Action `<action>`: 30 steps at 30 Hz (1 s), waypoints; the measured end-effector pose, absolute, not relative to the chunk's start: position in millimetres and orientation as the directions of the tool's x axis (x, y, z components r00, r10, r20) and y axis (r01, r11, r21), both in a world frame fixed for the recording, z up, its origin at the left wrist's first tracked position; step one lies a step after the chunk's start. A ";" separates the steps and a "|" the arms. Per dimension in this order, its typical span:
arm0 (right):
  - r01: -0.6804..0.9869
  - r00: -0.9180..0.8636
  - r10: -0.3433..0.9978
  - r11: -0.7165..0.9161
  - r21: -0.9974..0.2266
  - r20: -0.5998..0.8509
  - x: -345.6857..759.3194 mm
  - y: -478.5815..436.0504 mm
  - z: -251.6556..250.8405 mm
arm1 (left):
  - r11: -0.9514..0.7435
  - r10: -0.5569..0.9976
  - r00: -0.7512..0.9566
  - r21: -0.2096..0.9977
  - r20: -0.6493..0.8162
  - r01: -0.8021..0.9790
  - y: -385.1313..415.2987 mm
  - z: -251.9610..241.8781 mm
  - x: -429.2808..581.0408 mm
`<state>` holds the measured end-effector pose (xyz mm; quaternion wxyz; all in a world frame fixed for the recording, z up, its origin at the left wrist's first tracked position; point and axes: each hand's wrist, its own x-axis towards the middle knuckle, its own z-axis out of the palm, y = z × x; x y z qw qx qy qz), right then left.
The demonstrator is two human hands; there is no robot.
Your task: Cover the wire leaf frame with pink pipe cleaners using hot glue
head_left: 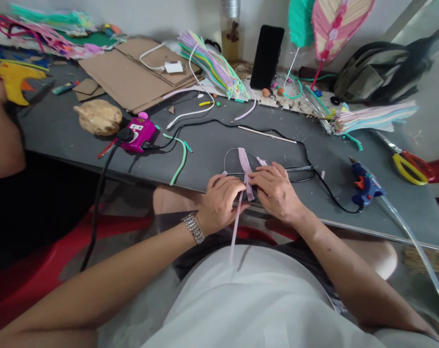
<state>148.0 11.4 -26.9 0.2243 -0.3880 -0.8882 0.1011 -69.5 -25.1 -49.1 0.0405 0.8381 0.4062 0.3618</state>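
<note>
At the table's front edge, my left hand (222, 200) and my right hand (277, 191) are close together on a thin wire frame (225, 158) partly covered with pale pink pipe cleaners (244, 159). The left fingers are closed around a long pink pipe cleaner (235, 232), whose loose end hangs over the white shirt. From the other side, the right fingertips pinch the pink pipe cleaners at the middle of the frame. More wire stems stick out to the right from beneath the right hand. The exact fingertip contact is partly hidden.
A blue glue gun (366, 186) with a clear glue stick lies right, near scissors (409, 164). Its black cord crosses the table to a purple power socket (139, 133). Behind are cardboard (132, 79), a pipe cleaner bundle (215, 67) and a phone (266, 57). Another person sits left.
</note>
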 end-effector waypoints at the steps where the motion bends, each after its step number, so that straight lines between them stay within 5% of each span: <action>1: 0.640 -0.601 0.730 0.683 -0.352 0.324 148.4 11.5 -27.2 | -0.664 0.712 0.400 0.367 0.578 0.651 -26.0 -49.6 -69.3; 11: 0.638 -0.641 0.693 0.720 -0.273 0.329 150.7 10.5 -27.9 | -0.673 0.715 0.421 0.386 0.559 0.631 -30.7 -46.7 -72.4; 30: 0.615 -0.705 0.637 0.768 -0.178 0.312 151.2 12.6 -26.1 | -0.770 0.597 0.550 0.224 0.584 0.598 -26.0 -49.6 -85.6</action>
